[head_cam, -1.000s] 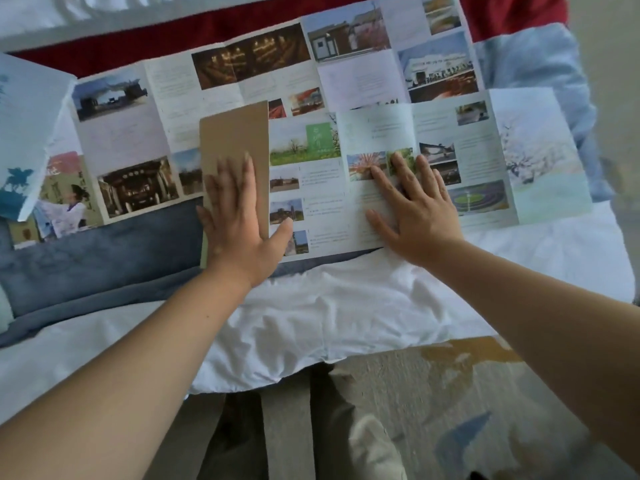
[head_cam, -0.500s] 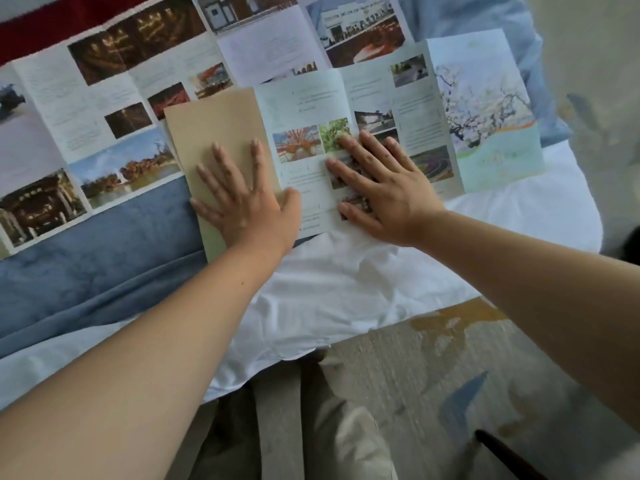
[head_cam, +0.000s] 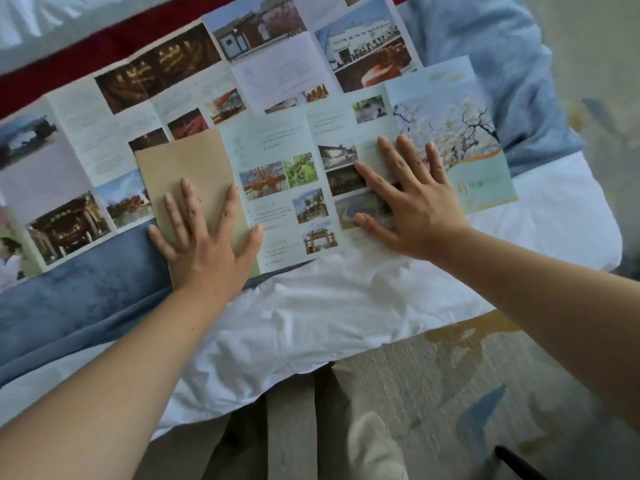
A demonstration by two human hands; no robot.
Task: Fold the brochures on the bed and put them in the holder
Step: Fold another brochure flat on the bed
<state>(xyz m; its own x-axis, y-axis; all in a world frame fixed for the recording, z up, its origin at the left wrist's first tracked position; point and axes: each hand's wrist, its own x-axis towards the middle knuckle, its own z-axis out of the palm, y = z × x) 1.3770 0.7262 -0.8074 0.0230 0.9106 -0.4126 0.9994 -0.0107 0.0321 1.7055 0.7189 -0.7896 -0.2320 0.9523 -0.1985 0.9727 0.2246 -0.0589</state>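
Observation:
A long accordion brochure (head_cam: 277, 188) lies spread on the bed near its front edge. Its left end is folded over, showing a plain tan panel (head_cam: 194, 168). My left hand (head_cam: 204, 237) lies flat on that tan panel, fingers spread. My right hand (head_cam: 412, 199) presses flat on the photo panels further right, just left of the blossom cover panel (head_cam: 450, 133). A second, larger brochure (head_cam: 166, 81) lies unfolded behind it, partly covered by the first. No holder is in view.
The bed has a white sheet (head_cam: 311, 317), a blue blanket (head_cam: 69, 299) at the left and a light blue cloth (head_cam: 485, 64) at the back right. A red strip (head_cam: 104, 53) runs along the back. Patterned rug (head_cam: 467, 393) and my legs lie below the bed edge.
My right hand has slid rightwards along the brochure, away from my left hand. The left hand stays pressed on the tan panel. The camera view has shifted.

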